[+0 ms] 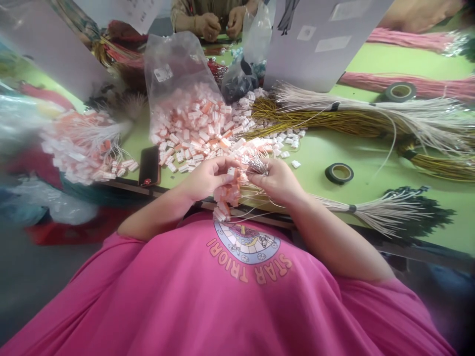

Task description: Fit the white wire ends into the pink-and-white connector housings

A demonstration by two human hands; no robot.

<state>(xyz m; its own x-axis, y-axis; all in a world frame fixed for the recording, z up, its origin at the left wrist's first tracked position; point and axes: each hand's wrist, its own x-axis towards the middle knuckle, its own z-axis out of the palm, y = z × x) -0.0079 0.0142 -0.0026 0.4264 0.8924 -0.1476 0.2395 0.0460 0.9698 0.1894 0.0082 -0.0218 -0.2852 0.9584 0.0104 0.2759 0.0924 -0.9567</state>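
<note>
Left hand (210,178) has thumb and fingertips pinched on a small white connector (230,172), right hand (282,182) is closed around a bunch of metal-tipped wires (259,167). Both are right at the table's near edge, with a cluster of orange-and-white connectors (228,194) hanging between them. Big loose connector pile (195,126) just beyond, phone (149,165) off to the left, tape roll (339,173) over on the right.

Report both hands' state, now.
Left hand: closed, its grip pinching a white connector.
Right hand: closed, holding a bundle of metal-tipped wires.
</note>
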